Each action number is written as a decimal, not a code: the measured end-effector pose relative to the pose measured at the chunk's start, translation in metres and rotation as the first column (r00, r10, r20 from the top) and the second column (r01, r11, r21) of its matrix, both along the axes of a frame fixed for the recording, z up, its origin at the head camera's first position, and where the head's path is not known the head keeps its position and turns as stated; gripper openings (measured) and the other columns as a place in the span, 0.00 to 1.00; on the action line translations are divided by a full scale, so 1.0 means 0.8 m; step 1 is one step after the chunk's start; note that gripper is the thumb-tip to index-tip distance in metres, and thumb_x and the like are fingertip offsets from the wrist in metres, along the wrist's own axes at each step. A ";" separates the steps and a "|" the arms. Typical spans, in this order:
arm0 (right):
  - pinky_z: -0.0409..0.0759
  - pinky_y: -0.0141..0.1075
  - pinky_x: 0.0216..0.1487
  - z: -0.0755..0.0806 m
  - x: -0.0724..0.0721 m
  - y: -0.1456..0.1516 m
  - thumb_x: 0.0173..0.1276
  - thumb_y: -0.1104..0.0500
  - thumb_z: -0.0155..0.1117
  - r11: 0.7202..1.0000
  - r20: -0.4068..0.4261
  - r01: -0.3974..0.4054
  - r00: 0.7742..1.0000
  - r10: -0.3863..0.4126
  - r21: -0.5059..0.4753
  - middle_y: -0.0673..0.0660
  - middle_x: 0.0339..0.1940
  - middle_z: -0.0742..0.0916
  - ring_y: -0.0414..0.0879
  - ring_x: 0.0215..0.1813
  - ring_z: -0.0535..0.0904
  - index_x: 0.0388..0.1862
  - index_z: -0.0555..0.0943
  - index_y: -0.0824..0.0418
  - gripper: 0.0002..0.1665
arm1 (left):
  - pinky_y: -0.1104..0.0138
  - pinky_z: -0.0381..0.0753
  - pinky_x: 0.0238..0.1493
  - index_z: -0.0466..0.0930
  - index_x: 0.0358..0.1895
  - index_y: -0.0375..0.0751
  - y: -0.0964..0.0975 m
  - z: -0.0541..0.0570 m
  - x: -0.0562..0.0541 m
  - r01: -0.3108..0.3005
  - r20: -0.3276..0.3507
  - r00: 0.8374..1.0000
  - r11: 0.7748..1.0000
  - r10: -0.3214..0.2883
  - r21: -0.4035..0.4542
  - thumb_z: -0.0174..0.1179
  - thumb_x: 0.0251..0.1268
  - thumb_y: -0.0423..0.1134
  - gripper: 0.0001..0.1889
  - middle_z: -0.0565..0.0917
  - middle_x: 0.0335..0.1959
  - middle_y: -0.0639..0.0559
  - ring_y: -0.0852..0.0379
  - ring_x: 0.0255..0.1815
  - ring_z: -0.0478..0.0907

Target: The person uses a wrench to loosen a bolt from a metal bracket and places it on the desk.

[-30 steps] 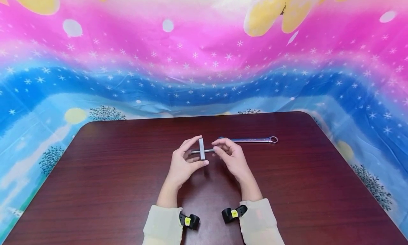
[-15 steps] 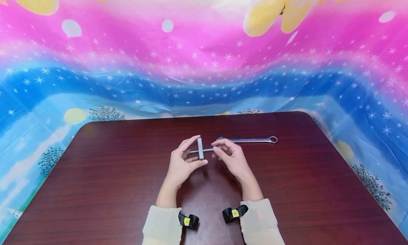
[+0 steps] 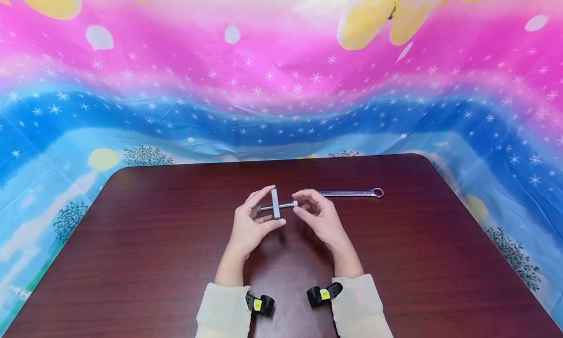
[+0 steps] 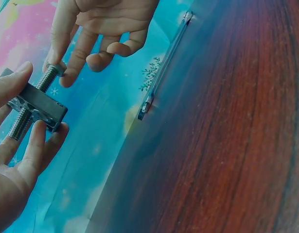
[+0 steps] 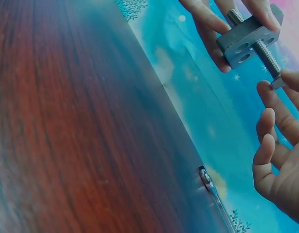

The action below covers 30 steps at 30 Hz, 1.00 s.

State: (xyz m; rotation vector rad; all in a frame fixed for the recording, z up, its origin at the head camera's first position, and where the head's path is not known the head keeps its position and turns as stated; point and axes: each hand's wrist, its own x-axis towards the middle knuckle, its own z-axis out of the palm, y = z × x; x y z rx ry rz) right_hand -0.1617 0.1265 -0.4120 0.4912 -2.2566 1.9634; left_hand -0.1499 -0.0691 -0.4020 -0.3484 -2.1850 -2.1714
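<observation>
A grey metal block (image 3: 275,204) is held up over the table by my left hand (image 3: 249,226), with fingers on its far end and the thumb at its near end. Several round holes show in the block's face in the right wrist view. A long threaded bolt (image 5: 267,58) passes through one of them and sticks out on both sides. Its hex head (image 3: 295,203) points right, toward my right hand (image 3: 322,216). The right thumb and index fingertip sit at either side of that head, pinching it lightly, while the other fingers are loosely bent.
A combination wrench (image 3: 349,193) lies on the dark red wooden table (image 3: 154,250) behind my right hand, its ring end to the right. A printed cloth (image 3: 281,93) hangs behind the table's far edge. Both sleeves carry black wrist cameras.
The right fingertips have shifted on the bolt head, so more of it shows now. My left hand and the block have moved very slightly left.
</observation>
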 end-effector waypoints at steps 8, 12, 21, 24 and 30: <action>0.82 0.37 0.37 0.003 0.001 -0.001 0.72 0.64 0.61 0.999 0.051 -0.001 0.999 0.003 -0.042 0.60 0.32 0.86 0.42 0.34 0.84 0.52 0.80 0.68 0.12 | 0.60 0.85 0.55 0.77 0.65 0.60 0.001 0.001 -0.001 -0.001 0.000 1.000 1.000 0.001 -0.012 0.73 0.49 0.22 0.39 0.76 0.61 0.51 0.46 0.54 0.82; 0.82 0.37 0.34 0.002 -0.001 -0.002 0.75 0.62 0.59 0.999 0.036 0.037 0.999 -0.036 -0.025 0.56 0.27 0.85 0.49 0.31 0.84 0.49 0.81 0.68 0.11 | 0.58 0.85 0.55 0.77 0.65 0.61 0.001 0.000 0.000 0.005 -0.002 1.000 1.000 -0.005 -0.020 0.73 0.49 0.23 0.39 0.76 0.61 0.52 0.46 0.54 0.82; 0.81 0.35 0.34 -0.001 0.000 -0.001 0.74 0.63 0.60 0.999 0.028 0.038 0.999 -0.037 -0.036 0.49 0.24 0.83 0.47 0.29 0.80 0.48 0.81 0.71 0.12 | 0.59 0.86 0.55 0.77 0.65 0.62 0.002 -0.002 0.001 0.012 -0.007 1.000 1.000 -0.013 -0.024 0.74 0.49 0.24 0.39 0.76 0.61 0.52 0.46 0.54 0.82; 0.81 0.33 0.36 0.000 0.001 -0.002 0.71 0.64 0.62 0.999 0.022 0.029 0.999 -0.028 -0.045 0.50 0.27 0.84 0.44 0.31 0.80 0.49 0.81 0.69 0.11 | 0.60 0.86 0.55 0.77 0.65 0.62 0.001 -0.003 0.000 0.013 -0.009 1.000 1.000 -0.013 -0.022 0.74 0.49 0.24 0.39 0.76 0.61 0.53 0.46 0.54 0.82; 0.78 0.29 0.40 0.001 0.002 -0.003 0.68 0.68 0.65 1.000 -0.023 0.008 1.000 -0.008 -0.002 0.66 0.42 0.84 0.40 0.38 0.77 0.54 0.80 0.66 0.16 | 0.63 0.86 0.54 0.77 0.65 0.60 0.001 -0.003 -0.002 -0.006 -0.006 1.000 1.000 0.006 0.016 0.73 0.49 0.23 0.39 0.76 0.61 0.52 0.41 0.56 0.82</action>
